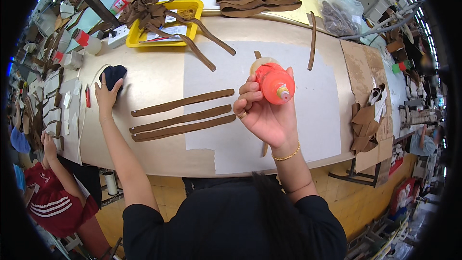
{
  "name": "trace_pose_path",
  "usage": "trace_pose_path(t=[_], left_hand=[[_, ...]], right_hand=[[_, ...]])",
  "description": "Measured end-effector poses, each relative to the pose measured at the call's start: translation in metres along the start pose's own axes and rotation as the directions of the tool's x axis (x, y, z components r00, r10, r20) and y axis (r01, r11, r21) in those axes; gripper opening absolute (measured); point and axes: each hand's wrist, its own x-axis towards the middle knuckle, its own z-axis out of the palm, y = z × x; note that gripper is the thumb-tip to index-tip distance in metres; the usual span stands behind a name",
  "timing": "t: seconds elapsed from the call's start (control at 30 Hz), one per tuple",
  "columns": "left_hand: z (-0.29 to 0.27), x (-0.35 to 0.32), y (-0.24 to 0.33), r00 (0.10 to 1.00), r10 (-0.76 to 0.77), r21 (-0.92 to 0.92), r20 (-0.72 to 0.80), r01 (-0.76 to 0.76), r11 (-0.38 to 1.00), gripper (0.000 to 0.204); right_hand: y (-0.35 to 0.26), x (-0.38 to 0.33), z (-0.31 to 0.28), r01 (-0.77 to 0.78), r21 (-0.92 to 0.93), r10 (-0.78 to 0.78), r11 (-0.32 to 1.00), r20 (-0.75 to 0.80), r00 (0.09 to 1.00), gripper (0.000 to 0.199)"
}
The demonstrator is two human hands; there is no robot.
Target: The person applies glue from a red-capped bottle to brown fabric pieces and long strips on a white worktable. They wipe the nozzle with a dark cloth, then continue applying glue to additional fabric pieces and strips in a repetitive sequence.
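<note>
The right hand [266, 125] is wrapped around a red-topped bottle [278, 86], raised in front of the palm with its nozzle up, while the left hand [106, 97], fingers spread, touches a dark cloth [114, 74]. Between the hands lie brown strips [183, 119], and beyond them, nearer the left hand, sits a yellow tray [198, 17]; white paper [313, 130] spreads beneath the right.

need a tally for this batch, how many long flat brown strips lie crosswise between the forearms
3: far flat brown strip, middle strip, near strip; more may be hidden underneath.
</note>
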Motion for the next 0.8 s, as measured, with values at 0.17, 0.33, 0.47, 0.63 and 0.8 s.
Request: trace_pose_path(t=[0.17, 0.33, 0.47, 0.63, 0.8], left_hand=[[-0.022, -0.021, 0.043, 0.919, 0.075, -0.038, -0.388, -0.097, 0.995, 0.088], [-0.065, -0.050, 0.153, 0.806, 0.409, -0.310, -0.429, -0.556, 0.771, 0.056], [-0.049, -0.108, 0.243, 0.640, 0.739, -0.562, -0.211, -0.698, 0.444, 0.040], [-0.002, -0.157, 0.326, 0.192, 0.978, -0.554, -0.078, -0.824, 0.117, 0.043], [0.026, -0.159, 0.360, 0.198, 0.978, -0.366, -0.064, -0.917, 0.162, 0.045]], right_hand=[[-0.023, 0.001, 0.004, 0.243, -0.342, -0.253, 0.908, 0.016, 0.967, 0.067], [-0.082, 0.002, -0.001, 0.607, -0.733, -0.696, 0.307, 0.262, 0.669, 0.065], [-0.152, 0.023, -0.034, 0.487, -0.872, -0.707, -0.045, 0.372, 0.601, 0.063], [-0.180, 0.058, -0.064, 0.335, -0.934, -0.699, -0.128, 0.324, 0.638, 0.058], [-0.193, 0.081, -0.068, 0.312, -0.936, -0.699, -0.164, 0.333, 0.632, 0.060]])
